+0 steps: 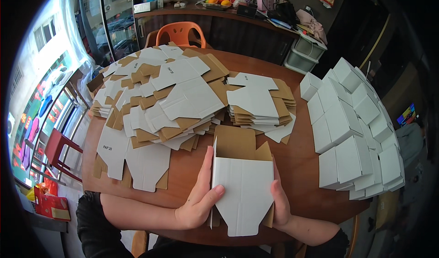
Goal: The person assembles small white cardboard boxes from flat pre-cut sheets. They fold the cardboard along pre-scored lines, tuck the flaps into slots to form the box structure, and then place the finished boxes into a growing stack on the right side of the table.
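Note:
Between my hands, at the table's near edge, stands a partly folded cardboard box [243, 180], white outside and brown inside. Its upper end gapes with brown flaps raised, and a tapered white flap points down toward me. My left hand [201, 201] grips its left side, thumb on the white front panel. On the opposite side my right hand [280, 201] presses the wall, thumb near the front edge. Beyond the box lies a large heap of flat box blanks [192, 98], with a smaller stack of blanks [256, 100] to its right.
Folded white boxes [338, 125] are piled along the right of the brown wooden table [304, 166]. An orange chair [182, 33] stands behind the far edge. Farther back, a counter [192, 12] holds fruit and bags, beside grey plastic drawers [305, 52]. A red stool [56, 153] is at left.

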`<action>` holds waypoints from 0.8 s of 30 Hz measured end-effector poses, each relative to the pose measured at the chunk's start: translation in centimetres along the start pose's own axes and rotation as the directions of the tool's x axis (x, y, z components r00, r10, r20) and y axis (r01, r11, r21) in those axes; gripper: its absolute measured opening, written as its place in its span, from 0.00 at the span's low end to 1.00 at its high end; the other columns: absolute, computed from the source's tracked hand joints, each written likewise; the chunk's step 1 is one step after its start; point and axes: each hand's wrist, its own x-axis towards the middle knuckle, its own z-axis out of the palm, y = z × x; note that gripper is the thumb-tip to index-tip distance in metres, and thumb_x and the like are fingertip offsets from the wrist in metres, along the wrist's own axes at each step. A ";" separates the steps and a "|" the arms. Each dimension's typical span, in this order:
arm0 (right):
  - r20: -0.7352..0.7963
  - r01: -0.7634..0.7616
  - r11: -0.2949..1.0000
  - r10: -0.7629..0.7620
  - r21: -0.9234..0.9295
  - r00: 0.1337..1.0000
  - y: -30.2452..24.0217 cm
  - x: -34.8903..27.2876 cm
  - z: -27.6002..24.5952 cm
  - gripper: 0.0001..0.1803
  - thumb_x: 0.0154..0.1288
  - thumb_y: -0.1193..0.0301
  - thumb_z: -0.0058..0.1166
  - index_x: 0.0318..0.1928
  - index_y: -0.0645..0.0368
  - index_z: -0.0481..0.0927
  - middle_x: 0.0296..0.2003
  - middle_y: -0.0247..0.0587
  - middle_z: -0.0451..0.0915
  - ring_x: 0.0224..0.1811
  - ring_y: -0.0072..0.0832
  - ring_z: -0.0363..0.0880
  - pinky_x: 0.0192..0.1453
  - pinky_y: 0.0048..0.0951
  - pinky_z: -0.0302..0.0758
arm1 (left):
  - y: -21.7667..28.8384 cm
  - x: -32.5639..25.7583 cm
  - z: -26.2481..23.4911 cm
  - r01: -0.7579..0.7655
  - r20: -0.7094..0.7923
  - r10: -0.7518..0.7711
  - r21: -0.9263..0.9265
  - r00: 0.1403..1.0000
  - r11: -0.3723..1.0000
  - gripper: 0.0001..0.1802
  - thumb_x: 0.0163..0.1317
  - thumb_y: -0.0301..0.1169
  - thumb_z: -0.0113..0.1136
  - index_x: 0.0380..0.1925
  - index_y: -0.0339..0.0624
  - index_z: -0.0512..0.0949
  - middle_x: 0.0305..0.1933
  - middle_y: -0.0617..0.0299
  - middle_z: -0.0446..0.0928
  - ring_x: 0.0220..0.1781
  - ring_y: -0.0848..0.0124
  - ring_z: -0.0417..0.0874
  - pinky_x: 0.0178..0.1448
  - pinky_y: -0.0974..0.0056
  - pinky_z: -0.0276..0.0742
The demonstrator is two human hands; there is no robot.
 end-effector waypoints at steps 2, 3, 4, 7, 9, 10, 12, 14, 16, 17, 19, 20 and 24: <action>-0.012 -0.022 1.000 0.022 -0.022 1.000 0.5 0.0 0.0 0.42 0.78 0.44 0.29 0.77 0.59 0.39 0.73 0.52 0.53 0.74 0.42 0.59 0.74 0.43 0.61 | 0.1 0.1 0.0 -0.015 0.019 0.015 -0.012 1.000 1.000 0.46 0.75 0.42 0.41 0.75 0.30 0.25 0.83 0.46 0.30 0.84 0.58 0.33 0.81 0.56 0.32; -0.025 -0.039 0.999 0.039 -0.013 0.999 0.6 -0.1 0.1 0.43 0.76 0.42 0.31 0.76 0.60 0.42 0.72 0.54 0.56 0.72 0.43 0.63 0.72 0.44 0.65 | 0.2 0.2 0.0 -0.024 0.028 0.024 -0.018 0.999 1.000 0.46 0.75 0.40 0.42 0.75 0.28 0.26 0.82 0.44 0.29 0.84 0.57 0.31 0.82 0.56 0.31; -0.039 -0.056 0.998 0.056 -0.003 0.998 0.7 -0.2 0.1 0.44 0.75 0.40 0.33 0.76 0.60 0.45 0.71 0.56 0.59 0.70 0.45 0.67 0.70 0.45 0.70 | 0.1 0.2 0.0 -0.025 0.033 0.026 -0.014 0.999 1.000 0.46 0.75 0.40 0.41 0.75 0.28 0.26 0.83 0.44 0.29 0.84 0.57 0.31 0.82 0.56 0.31; -0.010 -0.065 0.997 0.066 0.029 0.998 0.9 -0.6 0.3 0.45 0.74 0.42 0.37 0.76 0.59 0.43 0.72 0.55 0.55 0.72 0.44 0.63 0.72 0.45 0.67 | -0.3 0.0 -0.1 -0.032 0.039 0.032 -0.015 0.999 0.999 0.46 0.75 0.41 0.40 0.75 0.28 0.26 0.82 0.44 0.28 0.84 0.56 0.29 0.82 0.55 0.30; 0.046 -0.031 0.998 0.028 0.053 0.999 1.0 -0.9 0.6 0.46 0.73 0.43 0.41 0.77 0.58 0.41 0.73 0.53 0.53 0.73 0.43 0.60 0.73 0.45 0.65 | -0.5 -0.3 0.0 -0.037 0.030 0.038 -0.031 0.999 0.999 0.47 0.74 0.43 0.42 0.75 0.27 0.27 0.82 0.43 0.28 0.84 0.55 0.29 0.82 0.54 0.30; 0.081 -0.004 0.997 -0.002 0.071 0.997 0.9 -0.8 0.8 0.47 0.72 0.44 0.42 0.77 0.58 0.40 0.74 0.53 0.52 0.74 0.43 0.59 0.74 0.45 0.64 | -0.3 -0.4 0.0 -0.079 0.035 0.078 0.006 0.996 0.997 0.49 0.73 0.45 0.43 0.75 0.27 0.28 0.82 0.42 0.28 0.84 0.53 0.28 0.82 0.52 0.29; 0.156 0.078 0.990 -0.096 0.118 0.983 0.8 -0.7 1.2 0.48 0.72 0.45 0.46 0.77 0.57 0.39 0.75 0.52 0.50 0.75 0.42 0.56 0.75 0.46 0.62 | 0.1 -0.5 0.0 -0.166 0.057 0.162 0.073 0.985 0.983 0.51 0.71 0.47 0.46 0.75 0.27 0.29 0.82 0.39 0.29 0.84 0.49 0.28 0.82 0.49 0.28; 0.235 0.190 0.962 -0.234 0.194 0.943 0.5 -0.6 1.7 0.50 0.71 0.47 0.49 0.78 0.57 0.37 0.76 0.51 0.48 0.76 0.42 0.54 0.76 0.46 0.60 | 0.0 -0.9 0.1 -0.266 0.080 0.258 0.114 0.963 0.957 0.53 0.68 0.49 0.50 0.75 0.26 0.32 0.81 0.36 0.30 0.84 0.45 0.29 0.81 0.46 0.26; 0.297 0.299 0.905 -0.388 0.303 0.873 0.5 0.0 2.0 0.52 0.70 0.48 0.52 0.78 0.56 0.36 0.76 0.50 0.46 0.77 0.41 0.51 0.77 0.46 0.58 | -0.3 -1.1 0.3 -0.332 0.102 0.321 0.125 0.942 0.935 0.54 0.66 0.49 0.52 0.75 0.25 0.34 0.81 0.34 0.30 0.83 0.43 0.29 0.81 0.44 0.25; 0.316 0.343 0.869 -0.458 0.358 0.831 0.5 0.3 2.1 0.53 0.69 0.49 0.54 0.78 0.56 0.35 0.77 0.49 0.45 0.78 0.41 0.50 0.78 0.46 0.56 | -0.5 -1.2 0.4 -0.351 0.110 0.339 0.115 0.934 0.929 0.54 0.66 0.49 0.53 0.75 0.25 0.35 0.81 0.33 0.30 0.83 0.42 0.29 0.81 0.43 0.25; 0.344 0.394 0.802 -0.562 0.448 0.752 0.4 0.8 2.2 0.55 0.69 0.50 0.57 0.79 0.55 0.33 0.78 0.48 0.42 0.79 0.40 0.47 0.79 0.46 0.54 | -1.2 -1.2 0.4 -0.428 0.130 0.412 0.131 0.902 0.894 0.55 0.65 0.49 0.55 0.76 0.25 0.38 0.80 0.31 0.32 0.83 0.41 0.30 0.81 0.42 0.26; 0.349 0.416 0.780 -0.596 0.469 0.724 0.2 1.0 2.2 0.56 0.68 0.51 0.59 0.79 0.55 0.32 0.78 0.48 0.41 0.80 0.40 0.46 0.80 0.46 0.53 | -1.5 -1.2 0.3 -0.486 0.139 0.469 0.139 0.872 0.863 0.54 0.65 0.50 0.55 0.75 0.25 0.38 0.80 0.31 0.34 0.83 0.41 0.32 0.81 0.42 0.27; 0.290 0.546 0.785 -0.617 0.293 0.731 0.4 0.1 1.6 0.60 0.64 0.50 0.63 0.79 0.57 0.33 0.79 0.49 0.39 0.81 0.43 0.44 0.80 0.50 0.52 | -1.9 -1.1 -0.1 -0.655 0.165 0.634 0.180 0.756 0.734 0.52 0.65 0.52 0.55 0.74 0.26 0.45 0.78 0.31 0.45 0.82 0.41 0.43 0.81 0.41 0.33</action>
